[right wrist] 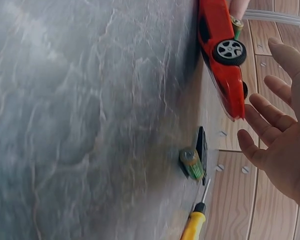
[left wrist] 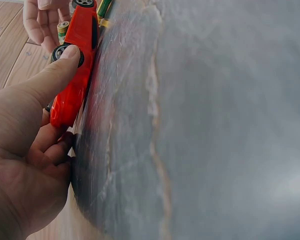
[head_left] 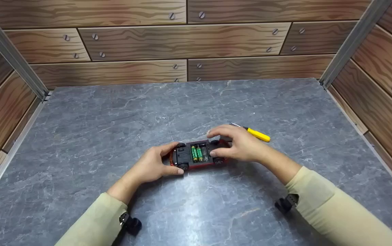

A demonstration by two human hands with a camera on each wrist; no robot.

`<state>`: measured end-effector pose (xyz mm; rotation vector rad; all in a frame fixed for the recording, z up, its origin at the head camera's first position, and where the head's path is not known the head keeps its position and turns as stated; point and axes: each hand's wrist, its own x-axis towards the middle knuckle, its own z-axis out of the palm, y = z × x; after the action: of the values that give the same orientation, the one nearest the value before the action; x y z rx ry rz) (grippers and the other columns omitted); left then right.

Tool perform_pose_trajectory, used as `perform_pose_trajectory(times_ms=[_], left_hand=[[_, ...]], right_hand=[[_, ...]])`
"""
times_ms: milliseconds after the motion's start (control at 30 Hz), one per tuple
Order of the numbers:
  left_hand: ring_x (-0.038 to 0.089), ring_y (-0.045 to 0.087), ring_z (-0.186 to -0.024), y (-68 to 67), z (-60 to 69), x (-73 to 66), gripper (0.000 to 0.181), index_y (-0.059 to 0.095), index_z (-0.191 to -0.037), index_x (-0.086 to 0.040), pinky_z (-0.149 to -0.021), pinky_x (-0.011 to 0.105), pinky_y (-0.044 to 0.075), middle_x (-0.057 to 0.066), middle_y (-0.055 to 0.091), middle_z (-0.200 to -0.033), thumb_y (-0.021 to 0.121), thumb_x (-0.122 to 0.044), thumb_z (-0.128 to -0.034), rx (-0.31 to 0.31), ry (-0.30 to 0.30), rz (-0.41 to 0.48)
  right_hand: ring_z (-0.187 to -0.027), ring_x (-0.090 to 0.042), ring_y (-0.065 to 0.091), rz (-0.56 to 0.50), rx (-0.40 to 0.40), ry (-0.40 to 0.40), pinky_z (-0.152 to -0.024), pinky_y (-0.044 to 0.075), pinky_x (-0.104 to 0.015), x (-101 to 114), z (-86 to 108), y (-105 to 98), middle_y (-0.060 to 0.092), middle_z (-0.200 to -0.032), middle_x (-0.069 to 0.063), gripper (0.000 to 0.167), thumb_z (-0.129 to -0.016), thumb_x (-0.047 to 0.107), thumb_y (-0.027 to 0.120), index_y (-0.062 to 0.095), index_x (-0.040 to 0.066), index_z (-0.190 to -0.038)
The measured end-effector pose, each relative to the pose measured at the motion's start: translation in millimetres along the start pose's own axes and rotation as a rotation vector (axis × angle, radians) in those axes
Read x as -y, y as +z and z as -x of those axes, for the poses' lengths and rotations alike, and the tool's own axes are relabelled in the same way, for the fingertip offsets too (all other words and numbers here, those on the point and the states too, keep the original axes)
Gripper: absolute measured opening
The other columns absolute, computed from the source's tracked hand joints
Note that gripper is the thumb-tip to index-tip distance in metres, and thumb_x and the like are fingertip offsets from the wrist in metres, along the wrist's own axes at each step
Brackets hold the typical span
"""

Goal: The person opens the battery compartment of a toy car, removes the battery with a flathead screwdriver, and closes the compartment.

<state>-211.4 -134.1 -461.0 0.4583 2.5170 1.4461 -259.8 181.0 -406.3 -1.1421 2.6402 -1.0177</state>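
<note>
A red toy car (head_left: 182,156) lies upside down on the table, its black underside up and its battery bay uncovered. Two green batteries (head_left: 197,153) sit side by side in the bay, next to a bare slot. My left hand (head_left: 151,164) grips the car's left end, thumb on one wheel and fingers on the far side, as the left wrist view also shows. Over the car's right end hovers my right hand (head_left: 245,145), fingers spread and holding nothing; in the right wrist view it is apart from the red body (right wrist: 232,85).
Beyond my right hand lies a screwdriver (head_left: 258,134) with a yellow handle. Near its tip, in the right wrist view, are a loose green battery (right wrist: 192,165) and a thin black piece (right wrist: 202,152). Wood-patterned walls (head_left: 182,42) border the grey marbled table (head_left: 114,112).
</note>
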Motion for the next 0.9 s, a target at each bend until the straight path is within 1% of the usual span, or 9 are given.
perform_pose_trajectory(times_ms=[100,167,267,433,700,900], left_hand=[[0.024,0.054,-0.14,0.0,-0.3,0.4,0.098,0.049,-0.157,-0.003,-0.125,0.044,0.033,0.013,0.057,-0.154,0.098,-0.023,-0.0749,-0.001,0.01,-0.004],[0.025,0.055,-0.14,0.1,-0.2,0.5,0.098,0.049,-0.157,-0.002,-0.125,0.044,0.034,0.013,0.057,-0.154,0.098,-0.023,-0.0751,0.0,0.016,-0.006],[0.026,0.055,-0.14,0.1,-0.1,0.3,0.098,0.048,-0.157,-0.002,-0.124,0.045,0.034,0.014,0.056,-0.155,0.098,-0.023,-0.075,0.002,0.017,-0.007],[0.026,0.054,-0.14,-0.7,-0.2,0.0,0.099,0.047,-0.158,-0.003,-0.125,0.044,0.033,0.014,0.055,-0.156,0.098,-0.023,-0.075,0.009,0.01,0.004],[0.029,0.055,-0.14,-1.8,0.1,-0.2,0.101,0.047,-0.159,-0.005,-0.125,0.048,0.032,0.015,0.053,-0.157,0.098,-0.026,-0.0747,0.008,0.011,-0.006],[0.029,0.058,-0.136,-0.8,0.5,0.2,0.1,0.047,-0.158,-0.004,-0.123,0.048,0.035,0.014,0.055,-0.156,0.098,-0.026,-0.0748,0.003,0.019,-0.01]], right_hand=[[-0.13,-0.028,0.062,0.033,-0.003,-0.042,-0.113,0.048,-0.05,0,-3.4,5,0.07,-0.136,-0.004,0.047,-0.09,0.035,0.087,0.074,0.012,-0.129],[-0.128,-0.029,0.063,0.05,0.0,-0.071,-0.112,0.048,-0.051,-1,-5.1,9,0.07,-0.134,-0.005,0.047,-0.089,0.035,0.087,0.074,0.011,-0.128],[-0.127,-0.028,0.063,0.051,0.012,-0.082,-0.111,0.049,-0.05,-2,-7.3,14,0.07,-0.134,-0.006,0.049,-0.088,0.035,0.087,0.073,0.012,-0.129],[-0.126,-0.029,0.063,0.044,0.043,-0.065,-0.109,0.05,-0.051,-1,-10.1,18,0.068,-0.136,-0.007,0.051,-0.088,0.036,0.087,0.073,0.01,-0.13],[-0.13,-0.031,0.06,0.056,0.079,-0.016,-0.112,0.048,-0.052,0,-14.0,22,0.065,-0.14,-0.009,0.053,-0.089,0.039,0.086,0.072,0.012,-0.132],[-0.129,-0.03,0.06,0.06,0.099,-0.004,-0.112,0.048,-0.051,1,-14.5,25,0.065,-0.14,-0.008,0.052,-0.088,0.039,0.085,0.072,0.013,-0.132]])
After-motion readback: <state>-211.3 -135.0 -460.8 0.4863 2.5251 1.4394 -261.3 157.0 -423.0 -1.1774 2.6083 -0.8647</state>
